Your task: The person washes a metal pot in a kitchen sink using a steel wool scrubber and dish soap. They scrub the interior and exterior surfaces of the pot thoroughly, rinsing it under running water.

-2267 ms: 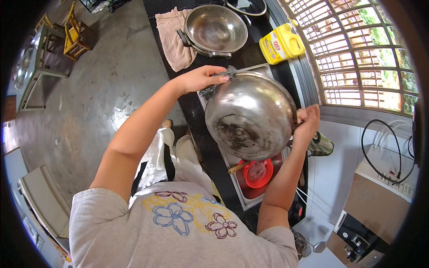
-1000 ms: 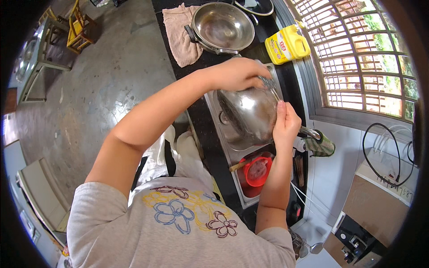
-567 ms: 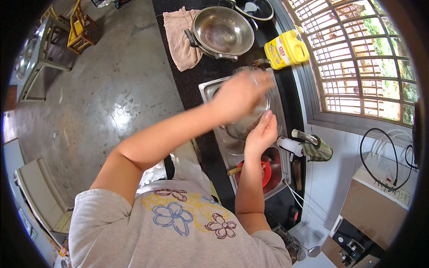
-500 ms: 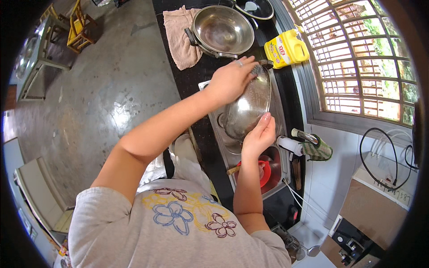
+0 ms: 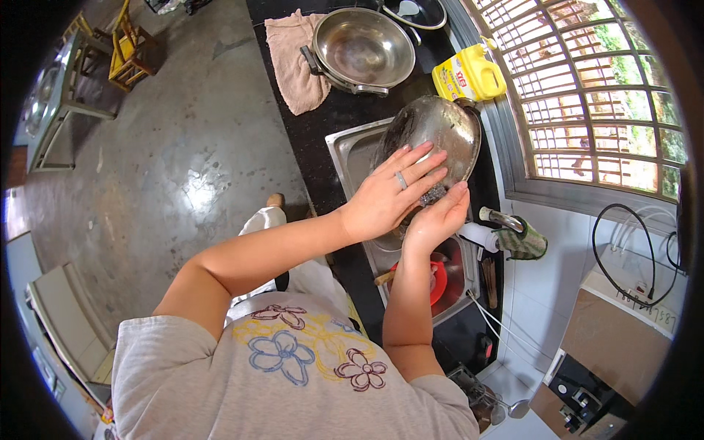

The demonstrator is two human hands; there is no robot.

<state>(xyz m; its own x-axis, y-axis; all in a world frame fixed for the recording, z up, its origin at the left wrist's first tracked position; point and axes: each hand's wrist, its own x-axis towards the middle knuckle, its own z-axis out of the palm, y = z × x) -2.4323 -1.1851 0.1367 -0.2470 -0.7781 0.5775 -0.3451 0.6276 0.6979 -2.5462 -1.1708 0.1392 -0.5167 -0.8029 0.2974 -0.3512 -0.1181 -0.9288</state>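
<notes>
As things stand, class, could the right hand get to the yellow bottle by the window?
Probably yes, but not freely: the right hand holds a scrubber against the pan, and that tilted pan stands between it and the yellow bottle.

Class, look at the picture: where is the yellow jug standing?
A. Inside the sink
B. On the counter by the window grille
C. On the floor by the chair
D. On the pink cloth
B: the yellow jug stands on the dark counter right beside the window grille, beyond the pan that the left hand steadies over the sink.
</notes>
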